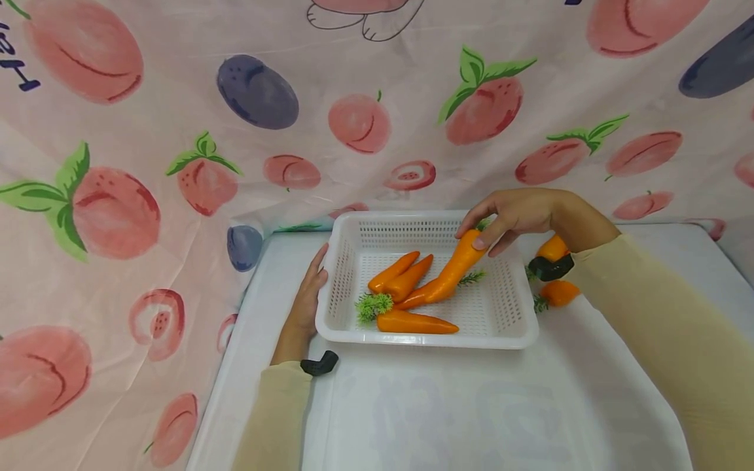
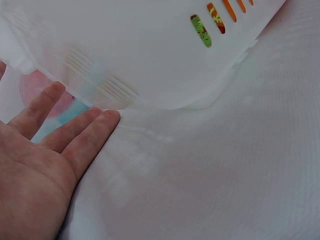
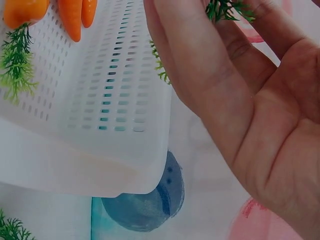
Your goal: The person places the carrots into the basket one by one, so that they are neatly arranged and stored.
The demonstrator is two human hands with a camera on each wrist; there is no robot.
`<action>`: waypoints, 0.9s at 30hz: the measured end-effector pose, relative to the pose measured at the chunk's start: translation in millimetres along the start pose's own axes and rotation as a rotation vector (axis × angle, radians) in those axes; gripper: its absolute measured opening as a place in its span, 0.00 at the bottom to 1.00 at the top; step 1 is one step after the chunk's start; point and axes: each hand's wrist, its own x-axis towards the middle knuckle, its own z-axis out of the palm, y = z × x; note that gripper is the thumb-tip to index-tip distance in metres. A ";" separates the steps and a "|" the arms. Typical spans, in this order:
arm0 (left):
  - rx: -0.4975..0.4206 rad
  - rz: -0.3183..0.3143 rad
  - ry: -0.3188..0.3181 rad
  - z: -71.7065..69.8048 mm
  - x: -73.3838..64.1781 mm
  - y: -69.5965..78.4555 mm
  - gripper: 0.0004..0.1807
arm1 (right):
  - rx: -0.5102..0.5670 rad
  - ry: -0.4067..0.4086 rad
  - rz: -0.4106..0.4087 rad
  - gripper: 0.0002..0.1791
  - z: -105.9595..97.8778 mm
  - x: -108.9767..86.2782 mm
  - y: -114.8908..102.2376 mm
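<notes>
A white slotted plastic basket point(image 1: 427, 339) stands on the table. Inside lie several orange toy carrots, among them a lower carrot point(image 1: 415, 322) with light green leaves point(image 1: 374, 306) and a pair side by side point(image 1: 393, 271). Over the basket's right half, my right hand point(image 1: 518, 212) pinches the thick end of a carrot point(image 1: 462, 258), whose narrow part slants down across another carrot point(image 1: 427, 294). Green leaves point(image 3: 227, 10) show between that hand's fingers in the right wrist view. My left hand point(image 1: 306, 297) touches the basket's left side with extended fingers point(image 2: 97, 132).
Right of the basket, partly behind the right forearm, lie two more orange pieces point(image 1: 559, 292) with green leaves. Black wrist straps point(image 1: 319, 364) sit on both sleeves. A fruit-printed cloth point(image 1: 365, 59) hangs behind the white table point(image 1: 448, 405).
</notes>
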 end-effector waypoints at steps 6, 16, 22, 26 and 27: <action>-0.004 -0.004 -0.005 0.3 -0.6 0.7 0.31 | 0.006 0.007 0.007 0.24 0.9 0.3 -0.3; -0.006 -0.003 -0.002 -1.1 -0.1 -0.6 0.30 | -0.002 0.016 -0.003 0.24 3.0 2.1 -1.7; -0.007 -0.002 -0.004 -0.7 -0.2 -0.3 0.31 | -0.003 0.019 0.008 0.25 3.6 2.9 -4.6; 0.004 0.003 -0.002 -0.2 -0.4 0.6 0.31 | 0.005 0.017 0.012 0.26 3.4 2.8 -5.8; 0.006 0.003 0.000 -0.1 -0.5 0.7 0.31 | 0.007 0.017 0.012 0.26 3.3 2.8 -5.9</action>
